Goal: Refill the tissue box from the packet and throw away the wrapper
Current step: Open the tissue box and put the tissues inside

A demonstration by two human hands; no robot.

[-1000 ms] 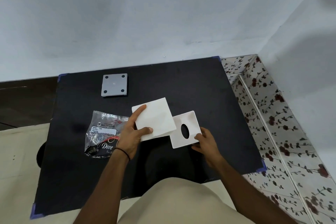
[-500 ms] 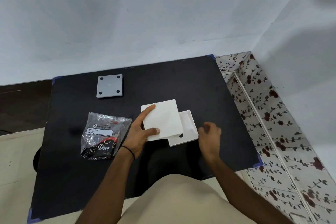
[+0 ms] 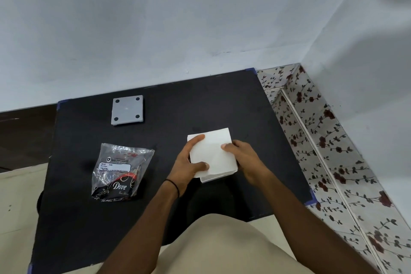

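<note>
A white stack of tissues [image 3: 212,151] lies over the white tissue box [image 3: 219,176], of which only a strip of rim shows at the near edge. My left hand [image 3: 189,162] grips the stack's left side, thumb on top near the front corner. My right hand [image 3: 241,158] holds the stack's right side, fingertips on its top. The crumpled clear and black wrapper [image 3: 121,172], printed "Dove", lies flat on the black table [image 3: 189,107] to the left of my left hand, apart from it.
A grey square plate [image 3: 127,111] with four dark dots, lying at the table's back left. White walls meet in a corner behind and to the right. Floral tiles [image 3: 322,151] run along the table's right edge. My beige clothing fills the bottom centre.
My left hand moved the tissue stack right, over the box, so the box's oval hole is now hidden. My right hand let go of the box and came onto the stack's right side.
</note>
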